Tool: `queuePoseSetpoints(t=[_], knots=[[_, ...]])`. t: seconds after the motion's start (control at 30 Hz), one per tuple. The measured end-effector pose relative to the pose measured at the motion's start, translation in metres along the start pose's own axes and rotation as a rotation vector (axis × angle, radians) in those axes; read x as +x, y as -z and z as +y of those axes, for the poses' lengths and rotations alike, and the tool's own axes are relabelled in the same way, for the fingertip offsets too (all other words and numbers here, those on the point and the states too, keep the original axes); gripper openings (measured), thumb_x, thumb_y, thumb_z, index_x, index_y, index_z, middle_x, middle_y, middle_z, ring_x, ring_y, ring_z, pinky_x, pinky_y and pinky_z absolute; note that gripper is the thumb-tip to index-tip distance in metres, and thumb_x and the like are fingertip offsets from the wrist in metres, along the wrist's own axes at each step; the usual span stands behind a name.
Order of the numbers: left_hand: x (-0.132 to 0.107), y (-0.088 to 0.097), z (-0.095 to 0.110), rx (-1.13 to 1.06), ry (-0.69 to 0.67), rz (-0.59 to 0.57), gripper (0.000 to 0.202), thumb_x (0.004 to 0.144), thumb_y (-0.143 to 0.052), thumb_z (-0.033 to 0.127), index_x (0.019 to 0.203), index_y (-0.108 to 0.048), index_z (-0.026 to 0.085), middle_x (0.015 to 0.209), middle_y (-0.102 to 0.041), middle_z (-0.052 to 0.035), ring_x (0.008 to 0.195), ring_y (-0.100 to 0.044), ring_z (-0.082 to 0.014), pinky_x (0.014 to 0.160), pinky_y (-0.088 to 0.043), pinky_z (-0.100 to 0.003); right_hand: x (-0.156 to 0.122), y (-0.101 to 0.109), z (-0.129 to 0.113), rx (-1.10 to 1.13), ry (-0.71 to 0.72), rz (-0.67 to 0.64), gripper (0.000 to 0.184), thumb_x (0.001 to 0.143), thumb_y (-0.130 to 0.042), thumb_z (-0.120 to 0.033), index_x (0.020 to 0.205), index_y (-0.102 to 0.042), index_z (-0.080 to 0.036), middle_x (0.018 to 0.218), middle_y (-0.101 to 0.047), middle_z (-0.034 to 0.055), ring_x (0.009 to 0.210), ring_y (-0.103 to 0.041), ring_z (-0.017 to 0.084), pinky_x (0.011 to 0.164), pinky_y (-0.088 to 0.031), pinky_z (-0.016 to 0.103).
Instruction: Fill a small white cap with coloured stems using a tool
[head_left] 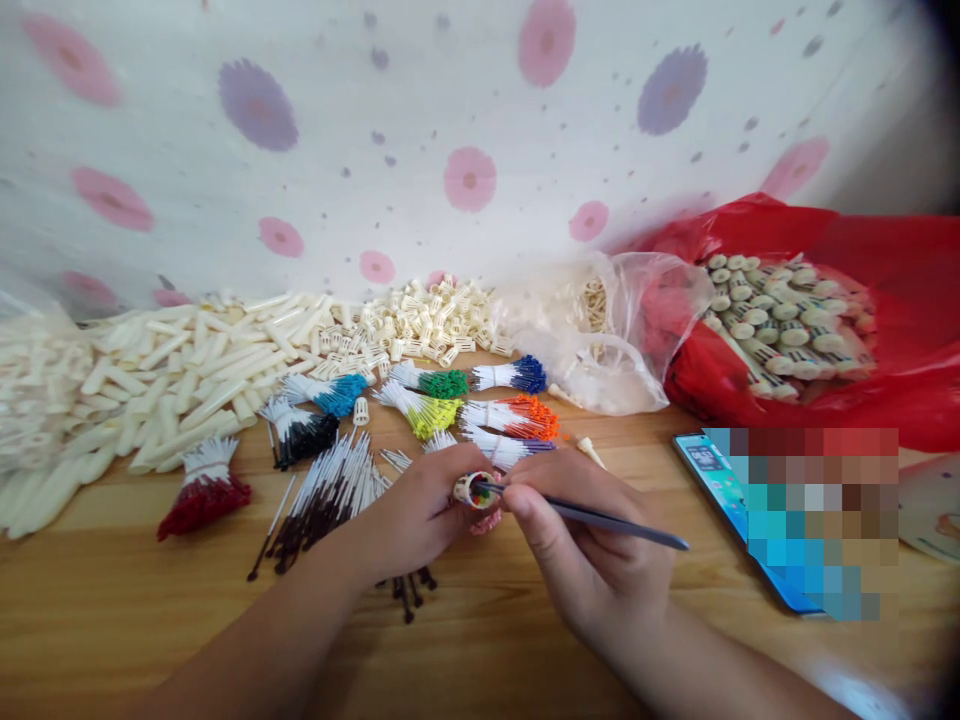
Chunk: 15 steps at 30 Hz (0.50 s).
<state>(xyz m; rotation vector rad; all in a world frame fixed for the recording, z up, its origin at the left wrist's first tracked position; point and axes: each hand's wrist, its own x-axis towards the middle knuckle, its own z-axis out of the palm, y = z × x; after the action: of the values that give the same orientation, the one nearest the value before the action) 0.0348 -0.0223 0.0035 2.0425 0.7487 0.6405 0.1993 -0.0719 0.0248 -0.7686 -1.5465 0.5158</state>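
1. Head view, centre of the wooden table [480,640]: left hand [420,515] curled round a small cream cage-like holder [472,490], fingers closed on its sides. The holder sits just above the tabletop, between the two hands, its open mouth turned toward the right hand and slightly up.
2. Right hand [585,550] pinched shut on a thin grey tool [600,515], pen-fashion. Tool tip is at or inside the holder's mouth; its tail runs out to the right and a little down. Long axis roughly left to right.
3. Coloured tips show inside the holder's mouth. Whether the tool touches them, cannot tell.
4. Handling, by judgement: holder looks like light thin plastic, stiff but crushable. Best taken round the barrel, as now, not by the rim. Tool looks rigid, slim, probably slippery. Grip near the front third gives control.
5. Near the left hand: loose dark-tipped sticks [330,500], fanned out, lying on the wood. They look light, bendy, easy to scatter.
6. Behind: tied bundles tipped in red [202,495], black [304,435], blue [334,393], yellow [424,410], green [442,383], orange [525,415].
7. Farther back: heap of cream tubes [187,365], pile of empty cream holders [420,320], clear bag [600,340].
8. Right: red bag [900,330] of finished pieces; phone [720,480] lying flat.
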Motion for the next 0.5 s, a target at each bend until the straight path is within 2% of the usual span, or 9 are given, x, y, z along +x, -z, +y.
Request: queuePoseSetpoints(t=[0.1,0.2,0.3,0.37,0.43,0.5], knots=[[-0.001,0.001,-0.001,0.059,-0.005,0.032,0.01,0.085,-0.054,0.022,0.079,-0.057,0.016,0.072,-0.056,0.0022,0.067,-0.05,-0.0099,0.061,-0.039,-0.02,-0.001,-0.002,0.002,0.017,0.038,0.017,0.01,0.08,-0.06,-0.007,0.082,-0.064,-0.015,0.071,-0.066,0.0035,0.067,-0.063,0.015,0.065,-0.053,0.029],[-0.002,0.003,-0.002,0.073,0.024,0.032,0.015,0.086,-0.054,0.027,0.078,-0.058,0.015,0.074,-0.056,0.0009,0.069,-0.052,-0.0109,0.063,-0.04,-0.021,-0.004,0.002,0.004,0.029,0.065,0.02,0.014,0.08,-0.06,-0.008,0.088,-0.064,-0.019,0.076,-0.068,0.0027,0.074,-0.065,0.016,0.07,-0.053,0.031],[-0.001,0.004,-0.004,0.072,0.013,0.046,0.02,0.088,-0.052,0.029,0.076,-0.059,0.014,0.075,-0.057,-0.0019,0.071,-0.053,-0.013,0.066,-0.041,-0.024,-0.003,0.016,0.006,0.006,0.131,0.024,0.02,0.081,-0.061,-0.013,0.099,-0.062,-0.022,0.081,-0.067,0.0026,0.076,-0.064,0.017,0.068,-0.052,0.032],[-0.001,0.006,-0.007,0.047,-0.028,0.067,0.022,0.087,-0.052,0.03,0.074,-0.059,0.014,0.074,-0.058,-0.0031,0.072,-0.055,-0.014,0.066,-0.041,-0.025,0.0,0.032,0.005,-0.1,0.173,-0.004,0.023,0.081,-0.063,-0.015,0.102,-0.06,-0.022,0.08,-0.065,0.0027,0.071,-0.062,0.017,0.063,-0.051,0.03],[0.0,0.007,-0.011,0.015,-0.053,0.091,0.022,0.086,-0.054,0.03,0.072,-0.059,0.014,0.072,-0.058,-0.0024,0.07,-0.055,-0.0134,0.065,-0.042,-0.024,0.003,0.048,0.003,-0.25,0.181,-0.134,0.021,0.081,-0.063,-0.014,0.101,-0.06,-0.022,0.08,-0.063,0.0027,0.07,-0.06,0.015,0.06,-0.049,0.028],[-0.001,0.01,-0.014,0.005,-0.057,0.126,0.021,0.085,-0.056,0.03,0.071,-0.058,0.014,0.07,-0.057,-0.0009,0.067,-0.054,-0.0122,0.064,-0.042,-0.023,-0.002,0.061,0.001,-0.414,0.148,-0.389,0.018,0.085,-0.057,-0.014,0.101,-0.06,-0.021,0.083,-0.062,0.0034,0.071,-0.058,0.014,0.059,-0.046,0.025]])
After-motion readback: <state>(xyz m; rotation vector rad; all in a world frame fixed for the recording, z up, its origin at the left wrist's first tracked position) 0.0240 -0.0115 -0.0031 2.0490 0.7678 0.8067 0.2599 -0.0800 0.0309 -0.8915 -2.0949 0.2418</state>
